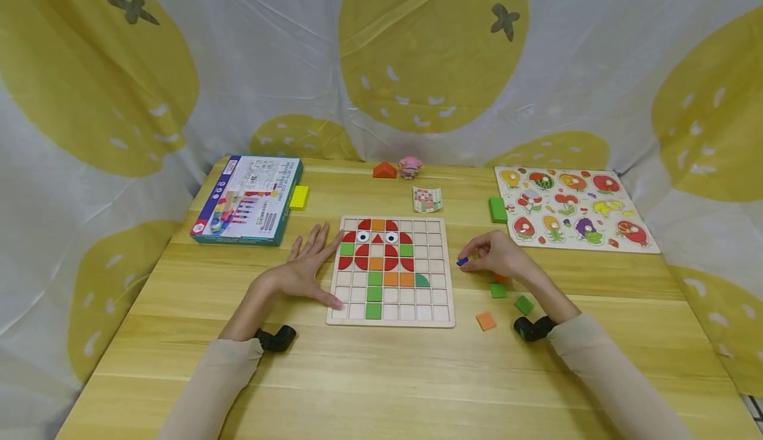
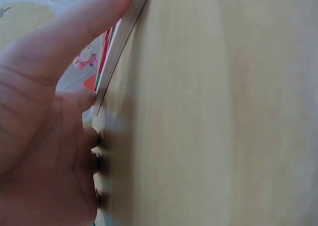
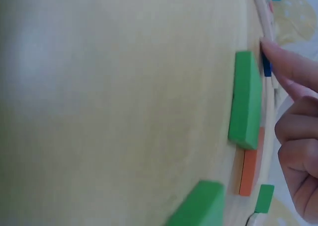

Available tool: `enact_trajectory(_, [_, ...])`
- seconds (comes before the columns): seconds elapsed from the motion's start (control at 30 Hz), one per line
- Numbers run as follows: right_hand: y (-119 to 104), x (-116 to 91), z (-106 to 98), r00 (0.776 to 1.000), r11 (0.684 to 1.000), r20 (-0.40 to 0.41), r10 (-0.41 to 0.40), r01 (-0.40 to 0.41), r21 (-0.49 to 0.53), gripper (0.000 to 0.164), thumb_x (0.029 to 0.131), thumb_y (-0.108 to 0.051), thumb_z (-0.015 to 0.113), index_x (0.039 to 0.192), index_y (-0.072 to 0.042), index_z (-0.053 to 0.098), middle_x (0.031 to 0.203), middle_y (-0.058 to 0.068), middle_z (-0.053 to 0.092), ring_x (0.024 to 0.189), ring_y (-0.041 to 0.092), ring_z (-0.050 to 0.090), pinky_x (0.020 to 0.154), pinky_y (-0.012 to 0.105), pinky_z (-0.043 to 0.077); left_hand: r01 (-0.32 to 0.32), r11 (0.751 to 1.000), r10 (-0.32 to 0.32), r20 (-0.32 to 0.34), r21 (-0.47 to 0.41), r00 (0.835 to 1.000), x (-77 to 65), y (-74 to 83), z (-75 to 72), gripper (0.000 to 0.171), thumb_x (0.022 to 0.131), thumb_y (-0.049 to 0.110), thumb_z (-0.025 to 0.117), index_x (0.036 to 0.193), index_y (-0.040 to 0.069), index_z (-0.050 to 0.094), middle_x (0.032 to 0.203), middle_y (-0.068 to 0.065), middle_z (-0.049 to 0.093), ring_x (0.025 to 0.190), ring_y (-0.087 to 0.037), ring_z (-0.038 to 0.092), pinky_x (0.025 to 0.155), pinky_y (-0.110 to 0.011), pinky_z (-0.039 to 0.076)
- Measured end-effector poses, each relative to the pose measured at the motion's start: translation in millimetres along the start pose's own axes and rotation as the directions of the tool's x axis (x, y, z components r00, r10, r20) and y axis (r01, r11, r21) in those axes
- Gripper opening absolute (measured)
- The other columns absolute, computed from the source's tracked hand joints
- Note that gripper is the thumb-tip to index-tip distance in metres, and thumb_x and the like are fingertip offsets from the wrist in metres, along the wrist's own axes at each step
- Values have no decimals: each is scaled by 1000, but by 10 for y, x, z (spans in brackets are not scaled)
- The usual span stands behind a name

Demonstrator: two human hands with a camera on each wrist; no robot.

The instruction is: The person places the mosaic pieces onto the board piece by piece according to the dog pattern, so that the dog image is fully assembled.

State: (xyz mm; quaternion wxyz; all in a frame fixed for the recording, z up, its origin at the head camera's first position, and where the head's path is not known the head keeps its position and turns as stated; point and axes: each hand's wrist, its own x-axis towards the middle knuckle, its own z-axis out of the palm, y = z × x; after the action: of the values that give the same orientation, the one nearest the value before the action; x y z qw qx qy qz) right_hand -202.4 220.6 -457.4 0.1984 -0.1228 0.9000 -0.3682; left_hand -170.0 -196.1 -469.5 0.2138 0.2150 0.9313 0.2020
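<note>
A wooden grid board (image 1: 438, 311) lies on the table, with red, orange and green tiles set in its squares and two round eye pieces near its top. A teal quarter-round tile (image 1: 422, 281) sits right of two orange squares. My left hand (image 1: 304, 274) is spread at the board's left side, its thumb on the lower left corner and index finger at the upper left edge. To the right of the board, my right hand (image 1: 499, 256) pinches a small blue tile (image 3: 267, 66) between thumb and fingertips, close to the tabletop.
Loose green tiles (image 1: 524, 305) and an orange tile (image 1: 485, 321) lie near the right wrist. A fruit puzzle (image 1: 602, 231) is at the right, a boxed toy (image 1: 250, 198) at the left. Behind the board are a pattern card (image 1: 427, 199), a pink figurine (image 1: 409, 167) and a red block (image 1: 384, 171).
</note>
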Motion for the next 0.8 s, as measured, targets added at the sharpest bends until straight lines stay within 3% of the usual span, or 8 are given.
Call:
enact_trajectory(0.23, [-70, 32, 28, 994, 992, 18, -107, 108, -65, 12, 77, -25, 81, 84, -17, 75, 58, -5, 43, 54, 10, 33, 50, 20, 25, -7, 1000, 7, -2, -9, 1000, 3, 9, 0, 135, 60, 67, 80, 156, 24, -4, 161, -14, -22, 148, -36, -22, 117, -63, -12])
enact_trajectory(0.33, [-166, 53, 92, 976, 982, 111, -186, 188, -14, 12, 77, -25, 82, 85, -19, 75, 61, -4, 44, 57, 9, 34, 53, 19, 28, -3, 1000, 2, -3, -6, 1000, -2, 13, -6, 135, 59, 67, 80, 156, 24, -4, 161, -14, -22, 148, -36, -22, 117, -63, -12])
enact_trajectory(0.43, [-262, 88, 164, 942, 970, 232, -242, 241, 33, 12, 77, -24, 82, 86, -19, 75, 62, -4, 46, 58, 8, 36, 54, 18, 30, -2, 1000, 2, -3, 0, 1000, -12, 11, -14, 135, 60, 67, 79, 156, 24, -4, 161, -14, -22, 148, -36, -22, 117, -63, -12])
enact_trajectory(0.57, [-313, 123, 216, 915, 967, 315, -253, 249, 55, 12, 76, -20, 82, 86, -16, 76, 60, -4, 46, 55, 7, 36, 51, 16, 27, -6, 1000, 6, -2, -5, 1000, -15, 23, -17, 134, 60, 67, 79, 156, 24, -4, 161, -14, -22, 148, -35, -23, 117, -62, -12])
enact_trajectory(0.8, [-267, 175, 200, 899, 961, 339, -277, 262, 92, 10, 79, -14, 79, 88, -14, 78, 62, 0, 60, 51, 4, 33, 49, 15, 26, -2, 1000, 2, -4, -3, 1000, -18, 39, -21, 135, 60, 67, 80, 156, 23, -4, 161, -14, -22, 148, -36, -22, 117, -62, -12])
